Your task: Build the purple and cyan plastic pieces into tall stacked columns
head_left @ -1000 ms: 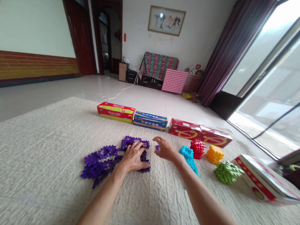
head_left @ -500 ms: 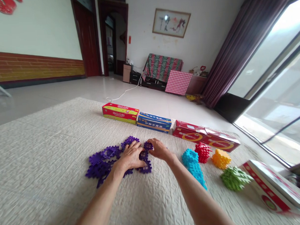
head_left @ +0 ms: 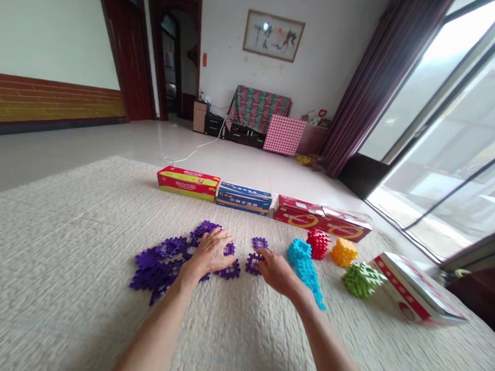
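Observation:
Purple notched building tiles (head_left: 151,274) lie in a loose, overlapping pile on the cream mat. My left hand (head_left: 211,250) rests over the pile's right side, its fingers stretched out and the thumb apart; some tiles under it are hidden. Right of that, my right hand (head_left: 278,273) has its fingers closed at the right edge of a square purple tile (head_left: 253,264) lying on the mat. Just beyond it is another purple tile (head_left: 260,243), untouched. Beside my right hand stands a light-blue stack of tiles (head_left: 304,268).
Farther right are red tiles (head_left: 318,243), yellow tiles (head_left: 344,252), green tiles (head_left: 362,280) and a white-and-red box (head_left: 420,293). Along the mat's far side runs a row: a red-and-yellow box (head_left: 188,183), a blue box (head_left: 243,199) and dark red boxes (head_left: 323,219).
My right hand has moved toward me, and two purple tiles now lie apart from the pile on its right. My left hand stays over the pile. The whole view has shifted slightly.

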The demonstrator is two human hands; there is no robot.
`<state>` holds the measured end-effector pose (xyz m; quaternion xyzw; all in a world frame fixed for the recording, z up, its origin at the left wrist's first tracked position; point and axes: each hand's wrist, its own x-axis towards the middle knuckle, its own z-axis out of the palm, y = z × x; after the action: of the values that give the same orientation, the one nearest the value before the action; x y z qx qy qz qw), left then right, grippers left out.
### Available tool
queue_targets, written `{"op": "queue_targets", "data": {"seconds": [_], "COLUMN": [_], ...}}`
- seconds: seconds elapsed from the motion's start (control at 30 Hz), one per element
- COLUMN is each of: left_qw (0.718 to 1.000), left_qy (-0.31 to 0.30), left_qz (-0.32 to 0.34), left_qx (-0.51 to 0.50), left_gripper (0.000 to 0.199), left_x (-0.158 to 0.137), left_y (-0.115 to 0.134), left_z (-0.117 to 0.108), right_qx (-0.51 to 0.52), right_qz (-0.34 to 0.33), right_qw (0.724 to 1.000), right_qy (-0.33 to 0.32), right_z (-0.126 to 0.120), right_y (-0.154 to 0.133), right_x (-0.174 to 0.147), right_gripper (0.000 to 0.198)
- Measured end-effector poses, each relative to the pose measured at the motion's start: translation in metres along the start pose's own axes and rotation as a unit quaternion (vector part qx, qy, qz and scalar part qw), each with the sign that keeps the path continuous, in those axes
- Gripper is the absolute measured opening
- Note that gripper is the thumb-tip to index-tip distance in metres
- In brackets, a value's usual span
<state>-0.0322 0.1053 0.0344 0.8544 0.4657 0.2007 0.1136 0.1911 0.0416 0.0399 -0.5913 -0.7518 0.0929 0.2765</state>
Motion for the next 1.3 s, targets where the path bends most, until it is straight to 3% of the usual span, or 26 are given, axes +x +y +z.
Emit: {"op": "queue_targets", "data": {"seconds": [0.13, 0.27, 0.5, 0.63, 0.87, 1.1, 1.3], "left_qw": [1.000, 1.000, 0.998, 0.996, 0.993, 0.990, 0.986], "left_qy": [0.008, 0.020, 0.054, 0.066, 0.107, 0.125, 0.156], "left_qz": [0.006, 0.015, 0.041, 0.049, 0.056, 0.069, 0.059], "left_qx": [0.003, 0.004, -0.008, -0.013, -0.019, -0.018, -0.029], "left_gripper": [0.044, 0.041, 0.036, 0.035, 0.033, 0.030, 0.029], "left_x": [0.001, 0.003, 0.004, 0.004, 0.006, 0.007, 0.009], "left_y": [-0.003, -0.005, -0.007, -0.009, -0.012, -0.020, -0.026], "left_z": [0.004, 0.006, 0.005, 0.006, 0.002, -0.002, 0.002], "right_qx": [-0.018, -0.031, -0.048, -0.072, -0.078, -0.102, -0.124], "right_qz": [-0.027, -0.024, -0.061, -0.037, -0.044, -0.031, 0.003], "right_qw": [0.995, 0.988, 0.992, 0.988, 0.984, 0.978, 0.979], "right_qy": [-0.097, -0.152, -0.103, -0.131, -0.156, -0.179, -0.163], "right_z": [-0.002, -0.006, -0.017, -0.012, 0.005, 0.004, 0.003], "right_y": [0.001, -0.003, 0.011, 0.032, 0.052, 0.047, 0.046], "right_x": [-0.002, -0.002, 0.039, 0.061, 0.063, 0.069, 0.068], "right_gripper": [0.051, 0.047, 0.053, 0.054, 0.060, 0.057, 0.054]}}
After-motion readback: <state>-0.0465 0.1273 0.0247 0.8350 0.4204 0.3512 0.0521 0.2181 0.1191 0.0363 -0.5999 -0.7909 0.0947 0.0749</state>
